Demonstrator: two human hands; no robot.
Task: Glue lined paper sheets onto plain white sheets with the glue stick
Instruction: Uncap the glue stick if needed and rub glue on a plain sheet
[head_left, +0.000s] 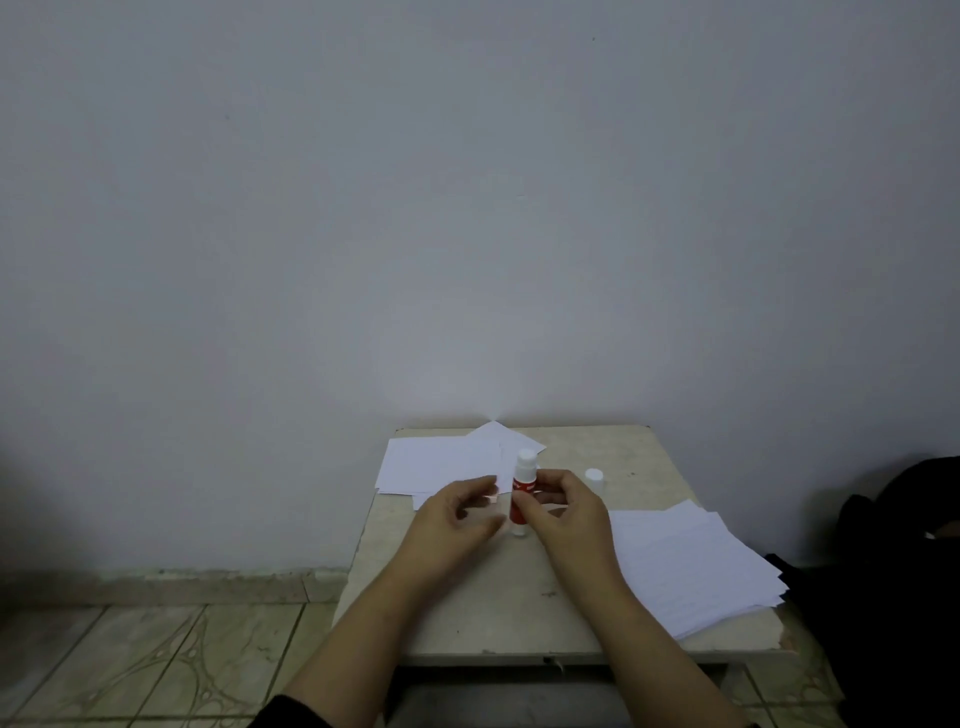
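Nearest you, your two bare forearms are reaching in over the front edge of a small, worn, beige tabletop (467, 618) with a scuffed, speckled surface. To your right, a fanned stack of lined paper sheets (691, 566) is lying flat, its corner hanging just past the tabletop's right edge. Your right hand (569, 514) is holding the glue stick (521, 491) upright, its fingers curled round the red-labelled cylinder, whose base is sitting at or just above the tabletop. Your left hand (457, 519) is hovering just beside it with loosely bent fingers spread apart and gripping nothing. The stick is showing a white, rounded top. Just beyond your right hand, a small white cap (595, 478) is standing on the tabletop. Further back on the left, plain white sheets (436, 462) are lying in a loose, overlapping pile, one corner touching the flat grey wall (467, 208) behind.
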